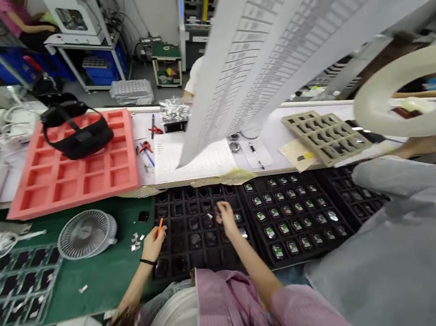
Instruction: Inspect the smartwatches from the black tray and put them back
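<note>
My left hand (153, 244), with a black band at the wrist, is closed around a thin orange stick-like tool (160, 224) that points upward. It is at the left edge of a black compartment tray (174, 241) holding dark, glossy rounded pieces. Over the same tray, my right hand (226, 215) has its fingers bent together at a compartment; what they hold, if anything, is too small to make out. A small white piece (209, 216) shows just left of those fingers. One dark square piece (143, 217) lies on the green mat beside the tray.
A second black tray (265, 250) holds several green-and-silver pieces. To the left are a grey fan (87, 235), a red compartment tray (133, 165) with a black headset strap (82, 140), and a clear tray (2, 288). Hanging paper sheets (254, 51) block part of the view. A grey-clothed person (406, 241) stands right.
</note>
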`<act>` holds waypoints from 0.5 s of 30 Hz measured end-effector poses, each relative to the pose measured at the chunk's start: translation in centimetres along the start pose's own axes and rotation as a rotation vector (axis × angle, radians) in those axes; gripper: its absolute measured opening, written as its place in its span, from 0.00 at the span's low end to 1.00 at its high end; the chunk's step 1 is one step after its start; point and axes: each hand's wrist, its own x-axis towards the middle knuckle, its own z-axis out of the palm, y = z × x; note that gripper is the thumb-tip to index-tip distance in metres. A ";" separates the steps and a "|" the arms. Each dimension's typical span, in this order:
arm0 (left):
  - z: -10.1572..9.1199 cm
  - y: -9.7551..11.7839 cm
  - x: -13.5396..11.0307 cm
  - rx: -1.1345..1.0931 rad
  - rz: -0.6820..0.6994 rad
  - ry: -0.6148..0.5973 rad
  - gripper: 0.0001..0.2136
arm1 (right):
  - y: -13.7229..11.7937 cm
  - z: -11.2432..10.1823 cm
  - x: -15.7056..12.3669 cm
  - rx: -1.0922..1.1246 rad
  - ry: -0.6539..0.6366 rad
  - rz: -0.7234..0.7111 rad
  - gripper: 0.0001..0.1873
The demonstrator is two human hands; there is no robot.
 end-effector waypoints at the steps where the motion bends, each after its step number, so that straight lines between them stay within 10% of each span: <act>1: -1.1 -1.5 0.1 0.165 -0.021 0.039 0.16 | 0.3 -1.4 1.3 -0.064 0.027 -0.001 0.18; 8: -4.7 -8.0 0.8 0.476 -0.270 0.121 0.09 | 1.8 -8.6 8.1 -0.506 0.070 -0.095 0.05; 15: -4.1 -7.3 1.7 0.485 -0.263 0.140 0.12 | 3.1 -8.2 9.0 -0.820 0.048 -0.250 0.06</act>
